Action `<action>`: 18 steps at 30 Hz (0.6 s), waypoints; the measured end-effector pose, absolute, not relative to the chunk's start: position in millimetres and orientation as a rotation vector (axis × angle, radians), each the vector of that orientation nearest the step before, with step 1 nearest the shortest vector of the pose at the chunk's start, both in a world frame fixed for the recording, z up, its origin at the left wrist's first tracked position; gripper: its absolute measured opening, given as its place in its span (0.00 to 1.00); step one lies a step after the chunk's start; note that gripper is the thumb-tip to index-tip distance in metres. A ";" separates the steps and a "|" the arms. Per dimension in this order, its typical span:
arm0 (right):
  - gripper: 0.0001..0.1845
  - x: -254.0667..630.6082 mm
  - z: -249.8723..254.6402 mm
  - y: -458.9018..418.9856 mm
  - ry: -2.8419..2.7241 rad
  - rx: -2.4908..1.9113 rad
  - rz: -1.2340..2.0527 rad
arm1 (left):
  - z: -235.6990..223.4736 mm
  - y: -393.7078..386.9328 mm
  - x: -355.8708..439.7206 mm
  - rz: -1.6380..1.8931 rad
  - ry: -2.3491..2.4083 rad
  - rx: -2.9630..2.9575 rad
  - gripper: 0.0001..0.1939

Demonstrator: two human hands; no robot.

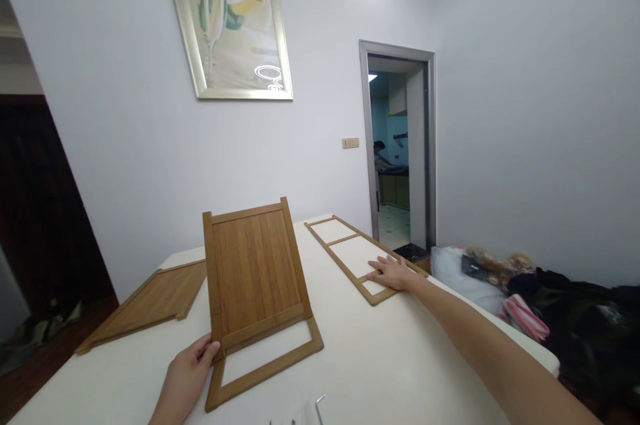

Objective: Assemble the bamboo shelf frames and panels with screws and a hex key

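My left hand is closed on the lower left edge of a brown wooden panel, its thumb on the edge strip. The panel leans back, tilted, with an open frame section at its bottom near the white table. Farther right, a flat wooden frame with crossbars lies on the tabletop. Over its near right part rests my right hand, fingers stretched out and apart. Another wooden panel lies at the left, partly hidden behind the tilted one.
An L-shaped hex key and a small plastic bag are at the table's near edge. Clothes and bags are piled right of the table. Behind it stand a wall with a framed picture and a doorway, with a person beyond.
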State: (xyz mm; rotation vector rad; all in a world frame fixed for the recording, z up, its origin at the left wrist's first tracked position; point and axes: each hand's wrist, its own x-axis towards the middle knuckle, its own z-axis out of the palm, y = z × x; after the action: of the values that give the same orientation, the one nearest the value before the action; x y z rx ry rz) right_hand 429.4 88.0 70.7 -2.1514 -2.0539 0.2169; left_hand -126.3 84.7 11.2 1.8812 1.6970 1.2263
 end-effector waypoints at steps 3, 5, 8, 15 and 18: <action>0.44 427.8 70.9 86.2 -2.057 -2.140 0.215 | 10.1 85.8 -127.0 1.213 1.725 1.867 0.22; 0.43 426.4 71.6 84.2 -2.059 -2.138 0.203 | 9.1 87.3 -127.8 1.195 1.745 1.859 0.23; 0.42 424.7 73.2 80.4 -2.074 -2.128 0.177 | 7.5 91.1 -129.7 1.181 1.731 1.873 0.23; 0.43 423.9 75.7 75.4 -2.074 -2.085 0.143 | 1.7 101.3 -137.8 1.213 1.777 1.898 0.22; 0.44 424.5 76.8 74.6 -2.025 -2.092 0.128 | -0.5 103.5 -139.7 1.223 1.784 1.869 0.21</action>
State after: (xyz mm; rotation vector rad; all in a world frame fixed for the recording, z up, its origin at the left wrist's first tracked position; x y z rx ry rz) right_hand 424.5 74.6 76.8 -2.0924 -2.0250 0.1281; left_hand -139.7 103.5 -0.5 1.8687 1.7844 1.2227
